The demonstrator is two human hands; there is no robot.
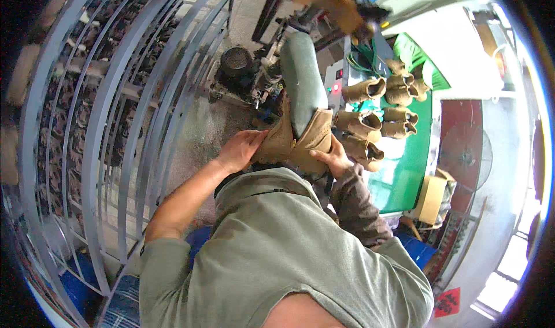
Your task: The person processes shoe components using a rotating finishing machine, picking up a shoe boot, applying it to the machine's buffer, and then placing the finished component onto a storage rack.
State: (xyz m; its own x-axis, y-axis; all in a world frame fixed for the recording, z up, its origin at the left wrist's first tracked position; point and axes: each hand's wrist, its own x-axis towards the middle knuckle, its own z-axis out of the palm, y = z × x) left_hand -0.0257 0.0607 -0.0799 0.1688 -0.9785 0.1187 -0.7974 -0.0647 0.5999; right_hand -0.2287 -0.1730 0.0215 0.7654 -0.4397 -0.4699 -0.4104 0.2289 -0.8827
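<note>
Head view: tan boot upper [300, 140], pulled over a grey-green last [302, 79] on a machine [254, 73]. Left hand [241, 149] and right hand [330, 157] were closed on its sides. Advisable: keep even tension both sides, upper centred. Finished uppers [376, 117] lay near on green bench [407, 172].

Bright daylight glare at right — fisheye edges bend, darken, blur.

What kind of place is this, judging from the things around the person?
Probably a shoe factory. Both hands hold a tan boot upper fitted on a grey-green form, more tan boots lie on a green table, and a machine stands ahead.
</note>
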